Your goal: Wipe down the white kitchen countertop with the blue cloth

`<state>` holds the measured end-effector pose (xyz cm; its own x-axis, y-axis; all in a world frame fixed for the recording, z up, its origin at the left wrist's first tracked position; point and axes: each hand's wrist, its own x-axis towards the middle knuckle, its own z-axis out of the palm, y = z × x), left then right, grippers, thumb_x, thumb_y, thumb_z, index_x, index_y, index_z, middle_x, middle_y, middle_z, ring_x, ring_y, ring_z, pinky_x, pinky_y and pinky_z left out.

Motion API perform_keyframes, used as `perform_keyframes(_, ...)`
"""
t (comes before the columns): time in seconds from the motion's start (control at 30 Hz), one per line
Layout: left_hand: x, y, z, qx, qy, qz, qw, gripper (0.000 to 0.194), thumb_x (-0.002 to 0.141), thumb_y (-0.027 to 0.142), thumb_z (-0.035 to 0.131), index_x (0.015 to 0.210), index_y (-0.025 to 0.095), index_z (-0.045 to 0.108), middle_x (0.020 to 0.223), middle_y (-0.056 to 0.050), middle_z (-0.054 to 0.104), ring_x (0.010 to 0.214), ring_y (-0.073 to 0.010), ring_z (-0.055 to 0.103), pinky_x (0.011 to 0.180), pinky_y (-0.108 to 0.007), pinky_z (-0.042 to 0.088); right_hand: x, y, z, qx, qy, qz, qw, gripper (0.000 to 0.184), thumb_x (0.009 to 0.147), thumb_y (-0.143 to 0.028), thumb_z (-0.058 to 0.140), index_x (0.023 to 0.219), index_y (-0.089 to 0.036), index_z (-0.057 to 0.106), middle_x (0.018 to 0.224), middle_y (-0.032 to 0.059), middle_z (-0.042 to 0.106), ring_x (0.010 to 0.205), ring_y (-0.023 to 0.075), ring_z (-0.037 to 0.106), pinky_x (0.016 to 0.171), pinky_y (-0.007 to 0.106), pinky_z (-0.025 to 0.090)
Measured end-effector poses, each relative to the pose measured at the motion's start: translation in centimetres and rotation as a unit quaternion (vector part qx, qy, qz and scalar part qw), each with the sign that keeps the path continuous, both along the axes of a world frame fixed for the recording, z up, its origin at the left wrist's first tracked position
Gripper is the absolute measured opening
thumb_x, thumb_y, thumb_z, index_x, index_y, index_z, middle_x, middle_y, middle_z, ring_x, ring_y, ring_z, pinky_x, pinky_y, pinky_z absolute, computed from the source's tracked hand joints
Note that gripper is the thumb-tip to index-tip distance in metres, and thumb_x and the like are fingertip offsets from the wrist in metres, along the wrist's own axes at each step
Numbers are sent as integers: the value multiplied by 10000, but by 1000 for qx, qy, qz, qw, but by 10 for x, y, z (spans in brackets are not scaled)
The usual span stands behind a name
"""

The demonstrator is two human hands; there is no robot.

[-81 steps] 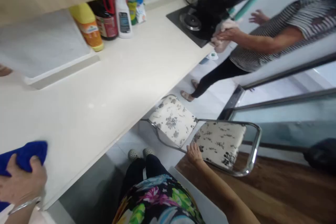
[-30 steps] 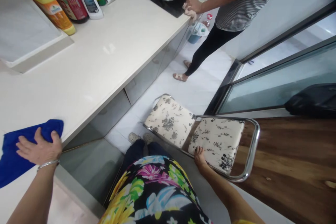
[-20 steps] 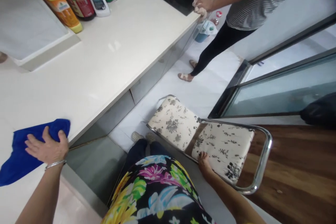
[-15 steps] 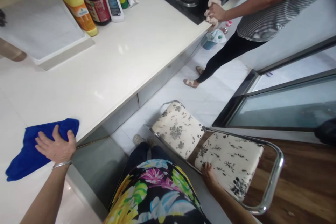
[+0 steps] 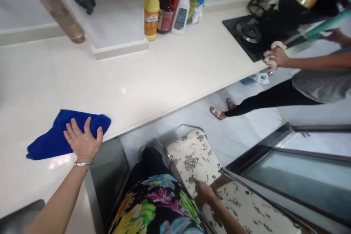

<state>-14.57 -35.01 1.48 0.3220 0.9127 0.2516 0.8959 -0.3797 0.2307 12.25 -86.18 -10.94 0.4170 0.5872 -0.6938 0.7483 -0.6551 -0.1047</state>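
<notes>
My left hand (image 5: 87,142), with a silver bangle at the wrist, lies flat with fingers spread on a blue cloth (image 5: 59,131). That cloth rests on the pale countertop (image 5: 153,80), close to its front edge. Lower down, my right hand (image 5: 205,191) hangs over the flowered seat of a metal-framed chair (image 5: 189,153). Its fingers look loosely apart and slightly blurred, with nothing visible in them; whether it touches the chair I cannot tell.
Yellow, dark and white bottles (image 5: 181,16) stand by the wall beside a boxed-in column (image 5: 117,25). At the right, a co-worker's hand (image 5: 279,57) presses a pale cloth near the black hob (image 5: 244,34). A glass door (image 5: 301,175) is at the lower right.
My view has turned left, so the counter and bottles sit further right. My right hand has moved from the chair's back to over its seat. My left hand stays on the cloth.
</notes>
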Motion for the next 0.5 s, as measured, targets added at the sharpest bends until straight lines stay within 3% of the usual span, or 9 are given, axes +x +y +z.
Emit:
perform_keyframes(0.1, -1, -2, -1, -7, 0, 6, 1000, 653, 937, 489, 502, 1497, 155, 484, 1665, -217, 177, 1548, -407, 102, 1237, -596, 120, 51, 88, 19, 85, -1, 58, 995, 509, 951, -180, 314, 1363, -157, 612, 1263, 151, 699, 1094, 238, 689, 982, 351, 535)
perform_keyframes(0.13, -1, -3, -2, -8, 0, 8, 1000, 651, 935, 488, 508, 1496, 158, 485, 1667, -215, 173, 1548, -410, 103, 1232, -607, 126, 68, 121, 32, 181, -11, 76, 980, 491, 970, -197, 310, 1353, -152, 613, 1258, 153, 698, 1107, 246, 678, 993, 371, 533)
perform_keyframes(0.23, -1, -4, -3, -10, 1, 15, 1000, 643, 928, 478, 525, 1497, 181, 483, 1680, -194, 144, 1548, -410, 102, 1222, -628, 143, 115, 225, 81, 426, -75, 113, 895, 394, 986, -213, 376, 1276, -174, 639, 1186, 130, 713, 1061, 238, 671, 1000, 408, 529)
perform_keyframes(0.3, -1, -6, -3, -16, 0, 23, 1000, 640, 922, 462, 540, 1502, 198, 477, 1688, -175, 127, 1550, -404, 100, 1221, -632, 152, 140, 290, 106, 506, -126, 118, 845, 348, 987, -216, 406, 1237, -160, 641, 1152, 134, 710, 1064, 235, 658, 1003, 412, 523)
perform_keyframes(0.33, -2, -6, -3, -20, -2, 26, 999, 643, 917, 454, 550, 1505, 205, 473, 1690, -165, 125, 1551, -401, 100, 1221, -633, 157, 151, 317, 113, 520, -141, 119, 834, 349, 989, -224, 409, 1252, -150, 626, 1157, 141, 701, 1072, 236, 651, 998, 415, 524)
perform_keyframes(0.4, -3, -7, -2, -29, -5, 32, 999, 654, 904, 443, 569, 1511, 222, 465, 1693, -142, 135, 1553, -399, 94, 1221, -641, 165, 169, 360, 113, 523, -154, 141, 826, 366, 991, -253, 416, 1282, -125, 598, 1200, 167, 671, 1122, 251, 626, 1005, 434, 517)
perform_keyframes(0.5, -6, -9, -4, -35, -8, 24, 999, 670, 895, 450, 575, 1523, 251, 449, 1697, -101, 141, 1557, -391, 74, 1232, -643, 166, 191, 391, 94, 525, -171, 197, 810, 387, 973, -289, 433, 1271, -104, 597, 1263, 201, 617, 1201, 292, 577, 1035, 487, 487)
